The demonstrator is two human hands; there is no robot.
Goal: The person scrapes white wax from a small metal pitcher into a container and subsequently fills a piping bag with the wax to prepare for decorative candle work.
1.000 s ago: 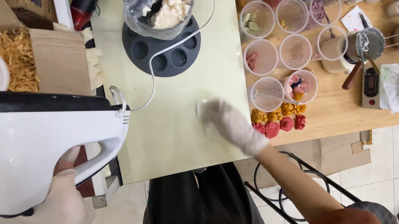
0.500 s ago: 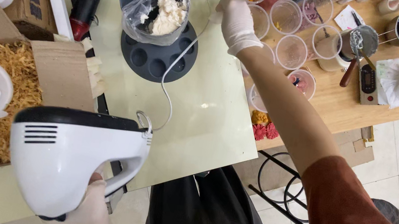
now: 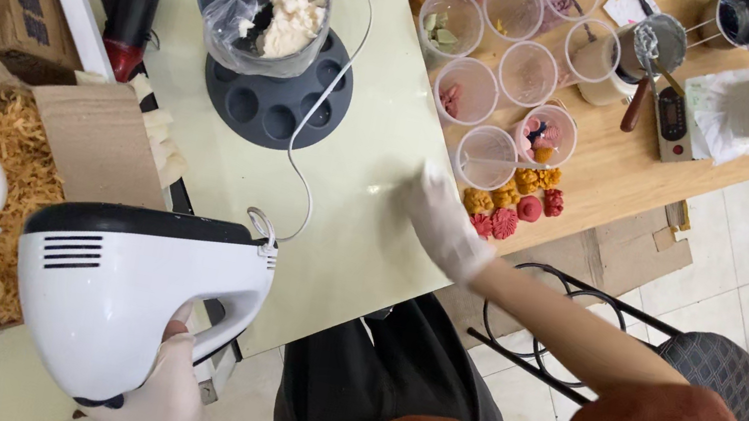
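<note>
A: Quick check. Your left hand (image 3: 151, 396), lower left of frame: what's it doing?

B: Clamped round the mixer (image 3: 132, 297) handle; mixer sits lower left, off the surface (image 3: 368, 189), cord (image 3: 314, 119) trailing up to the top.

A: Right hand (image 3: 439, 216)?

B: Gloved, fingers loosely spread, holding nothing I can see, flat near the surface's right edge, beside the moulded flowers (image 3: 513, 203). Half a second ago you had it up top by the cups (image 3: 466, 89); now it's back down. Reads as freed up.

A: Bag (image 3: 266, 10)?

B: Upper centre, on the dark tray (image 3: 280, 108), untouched.
</note>
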